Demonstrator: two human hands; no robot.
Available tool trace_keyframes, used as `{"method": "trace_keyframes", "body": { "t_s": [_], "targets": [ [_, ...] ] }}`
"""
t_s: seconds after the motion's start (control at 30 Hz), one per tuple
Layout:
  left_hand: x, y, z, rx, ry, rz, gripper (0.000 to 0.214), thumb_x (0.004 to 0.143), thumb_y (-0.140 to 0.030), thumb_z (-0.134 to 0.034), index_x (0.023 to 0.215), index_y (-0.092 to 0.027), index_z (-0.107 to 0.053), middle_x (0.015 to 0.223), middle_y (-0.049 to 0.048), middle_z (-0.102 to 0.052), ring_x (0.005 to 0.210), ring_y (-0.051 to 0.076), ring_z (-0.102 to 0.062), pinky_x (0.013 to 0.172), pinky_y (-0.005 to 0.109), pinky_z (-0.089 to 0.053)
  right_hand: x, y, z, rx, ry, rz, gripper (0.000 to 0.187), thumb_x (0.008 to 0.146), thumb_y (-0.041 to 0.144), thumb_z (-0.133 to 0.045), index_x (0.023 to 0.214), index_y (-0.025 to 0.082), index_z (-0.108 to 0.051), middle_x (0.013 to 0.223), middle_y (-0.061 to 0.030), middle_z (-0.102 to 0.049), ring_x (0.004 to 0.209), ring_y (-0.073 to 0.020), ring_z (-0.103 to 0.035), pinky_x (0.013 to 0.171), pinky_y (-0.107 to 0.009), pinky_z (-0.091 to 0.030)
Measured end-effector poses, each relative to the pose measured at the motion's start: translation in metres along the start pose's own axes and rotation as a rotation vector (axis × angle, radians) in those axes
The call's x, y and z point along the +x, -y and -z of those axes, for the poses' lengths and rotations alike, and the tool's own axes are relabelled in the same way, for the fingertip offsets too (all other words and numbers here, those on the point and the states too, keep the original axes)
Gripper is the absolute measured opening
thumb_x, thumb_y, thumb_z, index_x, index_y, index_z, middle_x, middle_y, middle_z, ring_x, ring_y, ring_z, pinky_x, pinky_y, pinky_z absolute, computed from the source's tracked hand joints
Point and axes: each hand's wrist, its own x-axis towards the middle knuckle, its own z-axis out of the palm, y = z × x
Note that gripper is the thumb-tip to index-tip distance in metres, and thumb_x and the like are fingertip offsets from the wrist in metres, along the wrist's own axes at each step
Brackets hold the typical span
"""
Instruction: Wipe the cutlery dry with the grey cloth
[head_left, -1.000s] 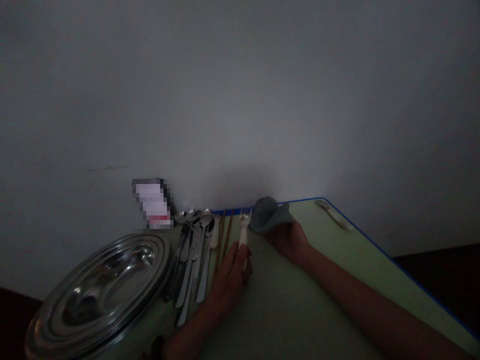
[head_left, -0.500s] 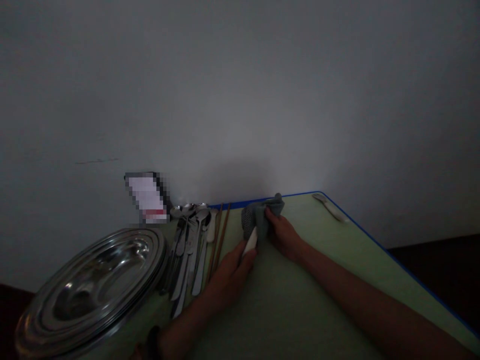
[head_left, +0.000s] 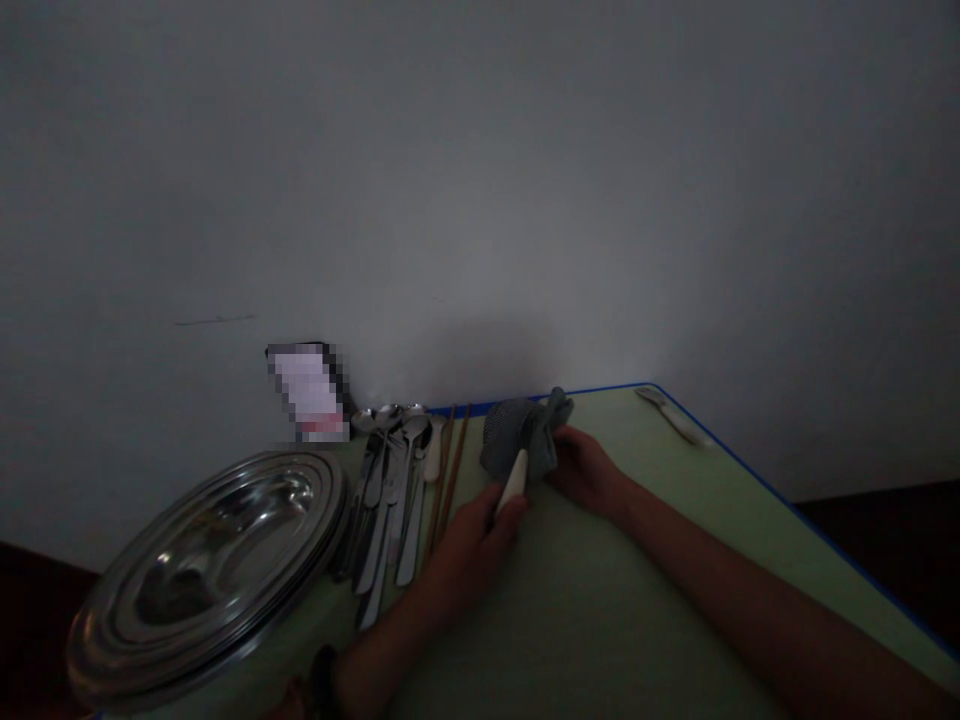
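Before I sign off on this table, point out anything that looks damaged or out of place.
A thin dark line, perhaps a crack or scratch, marks the plain wall at left, above the metal plates. A pale-handled utensil lies alone near the table's right edge, apart from the other cutlery.

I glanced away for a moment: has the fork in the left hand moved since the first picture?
Yes: the fork handle has shifted right, away from the chopsticks, and its upper end now overlaps the grey cloth in view.
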Motion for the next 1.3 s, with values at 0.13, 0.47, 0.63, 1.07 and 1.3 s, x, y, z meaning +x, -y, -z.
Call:
{"method": "trace_keyframes", "body": {
  "t_s": [0.13,0.47,0.63,1.07,1.3],
  "targets": [
    [0.000,-0.004,0.000,0.086,0.004,-0.003,0.036,0.084,-0.046,-0.039,0.080,-0.016,-0.058,0.066,-0.0016,-0.053,0.062,0.014,-0.049,0.053,0.022,-0.033,0.001,-0.006,0.003,-0.117,0.044,0.084,0.010,0.066,0.017,-0.060,0.074,0.017,-0.064,0.071,-0.0019,-0.067,0.081,-0.0175,-0.060,0.080,-0.032,-0.042],
    [-0.004,-0.005,0.001,0.340,0.058,-0.064,0.034,0.089,-0.039,-0.030,0.090,-0.016,-0.056,0.072,0.0032,-0.059,0.065,0.017,-0.054,0.059,0.026,-0.036,0.006,-0.013,-0.001,-0.121,-0.198,0.169,0.027,0.065,0.042,-0.066,0.079,0.019,-0.063,0.080,-0.0035,-0.068,0.089,-0.0199,-0.059,0.079,-0.032,-0.043],
    [-0.006,-0.005,-0.001,0.317,0.072,-0.055,0.037,0.090,-0.042,-0.028,0.090,-0.016,-0.055,0.067,0.0015,-0.058,0.060,0.015,-0.053,0.055,0.025,-0.035,0.006,-0.011,0.005,-0.110,-0.134,0.149,0.027,0.062,0.037,-0.069,0.081,0.018,-0.063,0.079,-0.0028,-0.068,0.089,-0.0195,-0.059,0.080,-0.032,-0.043],
    [-0.013,-0.007,-0.007,0.468,0.076,-0.130,0.031,0.088,-0.040,-0.034,0.078,-0.018,-0.055,0.063,0.0022,-0.059,0.055,0.016,-0.052,0.051,0.025,-0.030,0.010,-0.010,0.008,-0.127,-0.187,0.187,0.023,0.067,0.040,-0.063,0.071,0.017,-0.061,0.074,-0.0029,-0.066,0.083,-0.0188,-0.058,0.076,-0.031,-0.043],
    [-0.010,-0.009,-0.007,0.170,-0.041,-0.025,0.035,0.090,-0.041,-0.027,0.079,-0.018,-0.050,0.057,-0.0018,-0.051,0.052,0.014,-0.048,0.050,0.024,-0.031,0.007,-0.008,0.009,-0.004,-0.113,0.110,0.018,0.073,0.037,-0.058,0.076,0.020,-0.062,0.073,-0.0017,-0.065,0.086,-0.0190,-0.058,0.077,-0.032,-0.043]
  ]
}}
